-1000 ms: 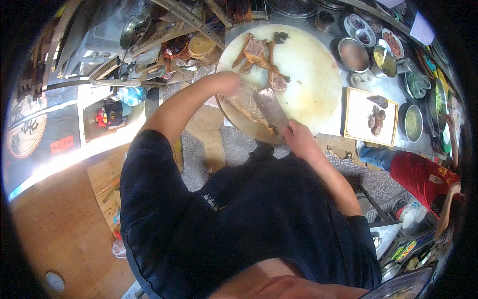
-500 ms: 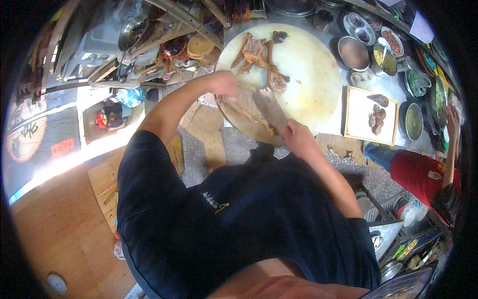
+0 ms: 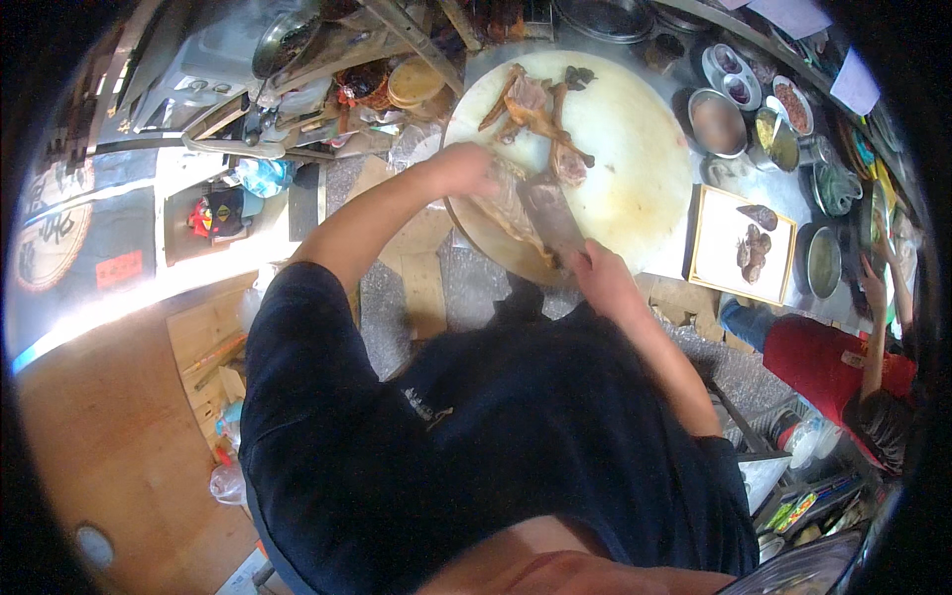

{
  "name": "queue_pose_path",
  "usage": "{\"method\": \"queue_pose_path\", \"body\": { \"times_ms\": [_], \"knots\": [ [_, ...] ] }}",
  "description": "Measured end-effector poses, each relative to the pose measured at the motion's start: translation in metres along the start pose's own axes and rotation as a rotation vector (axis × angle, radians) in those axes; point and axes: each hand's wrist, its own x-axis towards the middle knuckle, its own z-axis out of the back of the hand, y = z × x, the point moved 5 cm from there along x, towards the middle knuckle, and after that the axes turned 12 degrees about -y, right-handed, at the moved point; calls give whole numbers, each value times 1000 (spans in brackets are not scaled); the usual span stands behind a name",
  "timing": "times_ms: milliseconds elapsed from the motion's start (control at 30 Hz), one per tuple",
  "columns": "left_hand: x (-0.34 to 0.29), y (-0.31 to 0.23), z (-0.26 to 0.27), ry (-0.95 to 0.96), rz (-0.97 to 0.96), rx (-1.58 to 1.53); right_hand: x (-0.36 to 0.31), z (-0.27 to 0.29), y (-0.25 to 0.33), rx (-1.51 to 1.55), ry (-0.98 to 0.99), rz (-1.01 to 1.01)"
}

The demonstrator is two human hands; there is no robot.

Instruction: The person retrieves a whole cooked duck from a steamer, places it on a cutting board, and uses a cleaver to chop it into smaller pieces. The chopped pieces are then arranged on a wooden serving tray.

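Note:
A large round pale chopping board (image 3: 640,129) is in front of me. A long, pale piece of poultry carcass (image 3: 514,216) lies along its near left part. My left hand (image 3: 470,172) is closed on the far end of this carcass, its fingertips partly hidden and blurred. My right hand (image 3: 601,280) grips the handle of a broad cleaver (image 3: 551,215), whose blade lies beside the carcass on its right. Farther back on the board are browned poultry pieces with leg bones (image 3: 531,99), a meaty joint (image 3: 569,165) and a small dark piece (image 3: 579,76).
Right of the board, a yellow-rimmed white tray (image 3: 723,268) holds dark pieces. Several bowls, including a metal bowl (image 3: 822,260), stand beyond it. At far right, a person in a red garment (image 3: 828,365) reaches over the counter. Wooden beams (image 3: 412,40) and a pan (image 3: 285,45) are at upper left.
The whole view has shifted slightly. Both hands stay at the carcass and the cleaver, with little movement against the board. The other person's arm has moved at the right.

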Motion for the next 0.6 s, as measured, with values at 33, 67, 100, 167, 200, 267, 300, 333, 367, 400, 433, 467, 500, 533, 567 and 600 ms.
{"method": "queue_pose_path", "body": {
  "times_ms": [33,67,100,167,200,267,300,333,367,400,433,467,500,533,567,600],
  "knots": [
    [1,-3,1,17,27,-16,0,0,0,10,-1,-3],
    [2,-4,0,57,61,-23,0,-1,-1,22,-2,-8],
    [3,-5,0,78,95,-29,-1,-1,-2,25,-11,-15],
    [4,-5,-2,94,97,18,-1,-2,-2,44,-2,-7],
    [5,-5,-3,96,87,28,-1,-2,-3,40,1,-4],
    [6,-9,-9,101,-50,139,-1,-1,-2,25,-43,63],
    [6,-9,-13,121,-107,207,-1,0,-2,11,-64,96],
    [7,-9,-16,119,-132,200,-1,-1,-3,3,-55,93],
    [7,-8,-19,134,-137,214,-1,-1,-4,-4,-44,91],
    [7,-8,-21,141,-153,231,-1,-2,-4,-13,-44,97],
    [7,-8,-22,134,-165,259,-1,-2,-4,-9,-36,86],
    [7,-8,-21,119,-191,290,-1,-2,-4,-6,-41,81],
    [6,-9,-20,116,-218,326,0,-2,-3,0,-43,82],
    [6,-10,-18,111,-237,322,-1,-2,-3,-6,-41,74],
    [6,-11,-15,118,-258,324,-1,-2,-2,-9,-37,72],
    [6,-13,-13,125,-277,326,-1,-1,-1,-12,-33,71]
  ]
}}
